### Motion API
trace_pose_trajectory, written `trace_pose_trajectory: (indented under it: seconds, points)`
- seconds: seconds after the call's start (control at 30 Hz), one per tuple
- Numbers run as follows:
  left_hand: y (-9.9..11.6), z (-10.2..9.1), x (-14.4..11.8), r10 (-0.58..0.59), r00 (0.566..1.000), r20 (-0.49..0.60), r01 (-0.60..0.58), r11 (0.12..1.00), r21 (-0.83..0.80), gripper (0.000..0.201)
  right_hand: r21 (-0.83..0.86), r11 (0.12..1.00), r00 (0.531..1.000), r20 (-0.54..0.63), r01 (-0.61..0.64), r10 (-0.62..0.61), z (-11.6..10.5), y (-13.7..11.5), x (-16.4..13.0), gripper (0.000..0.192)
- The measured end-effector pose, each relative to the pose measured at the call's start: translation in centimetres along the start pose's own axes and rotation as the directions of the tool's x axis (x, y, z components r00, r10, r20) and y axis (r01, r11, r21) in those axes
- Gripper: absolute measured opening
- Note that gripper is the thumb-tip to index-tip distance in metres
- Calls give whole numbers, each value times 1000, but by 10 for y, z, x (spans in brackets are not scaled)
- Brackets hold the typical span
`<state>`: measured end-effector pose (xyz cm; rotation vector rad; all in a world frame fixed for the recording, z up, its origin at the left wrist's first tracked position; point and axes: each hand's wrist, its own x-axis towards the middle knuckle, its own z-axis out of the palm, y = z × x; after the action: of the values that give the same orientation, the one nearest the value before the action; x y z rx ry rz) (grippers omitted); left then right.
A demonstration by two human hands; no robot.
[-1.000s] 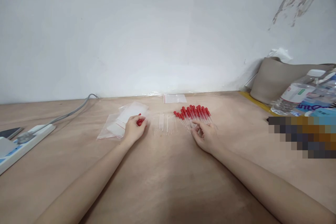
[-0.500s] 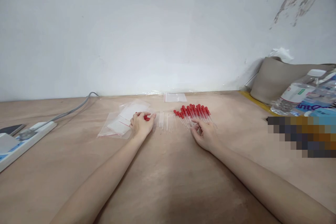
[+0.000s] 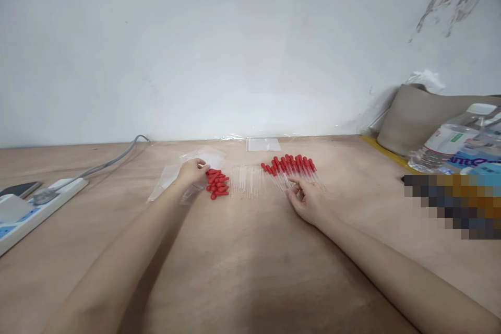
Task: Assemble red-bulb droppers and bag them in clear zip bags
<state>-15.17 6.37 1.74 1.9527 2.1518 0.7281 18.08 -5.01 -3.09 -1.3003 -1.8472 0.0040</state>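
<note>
My left hand [image 3: 193, 171] hovers over the left side, its fingers stretched to the right with a small gap, apparently holding nothing. Just beside its fingertips lies a pile of red rubber dropper bulbs [image 3: 217, 183]. Thin clear pipette tubes [image 3: 247, 181] lie side by side in the middle. To their right, droppers with red bulbs [image 3: 291, 163] are arranged in a fanned row, bulbs pointing to the wall. My right hand [image 3: 308, 201] rests at their lower ends, fingers loosely bent, thumb and forefinger apart. Clear plastic bags [image 3: 203, 156] lie partly under my left hand and forearm.
A small zip bag [image 3: 263, 144] lies near the wall. On the left are a white power strip [image 3: 47, 214], a grey cable [image 3: 113, 159] and a dark phone [image 3: 19, 189]. A water bottle [image 3: 442, 141] and a grey-brown container [image 3: 403, 120] stand on the right.
My left hand has moved left and away from the red bulbs, uncovering the pile. My right hand stays by the droppers. The view has shifted slightly.
</note>
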Motion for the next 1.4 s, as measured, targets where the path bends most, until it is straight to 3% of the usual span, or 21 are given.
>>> trace_pose_trajectory:
  seconds: [0.2,0.33,0.47,0.5,0.57,0.67,0.9,1.27,1.4]
  points:
    - [11,2,9,-137,991,14,136,989,51,13,-26,999,1000,-1,21,-21,0,2,1,29]
    - [18,-11,-4,-103,991,-85,105,994,15,24,-5,998,998,-5,63,-63,0,4,1,25]
    - [32,-16,-52,110,978,-176,-123,990,-63,29,30,995,995,-48,94,-92,0,3,1,22]
    - [36,-13,-68,263,947,-185,-288,949,-128,28,41,994,994,-60,98,-96,0,2,1,22]
    - [44,-6,-100,467,870,-158,-493,836,-242,23,67,992,993,-69,105,-101,0,-1,1,21]
    - [56,9,-133,644,762,-68,-628,709,-320,16,92,987,991,-27,135,-133,0,-8,-1,21]
    - [63,26,-143,658,748,89,-563,700,-439,14,89,954,942,155,286,-297,-2,-33,-9,20]
    - [63,26,-142,661,744,97,-551,689,-471,18,123,917,912,117,380,-394,9,-31,-12,22]
    - [64,24,-143,697,713,76,-589,655,-474,19,147,908,891,183,393,-415,3,-33,-7,23]
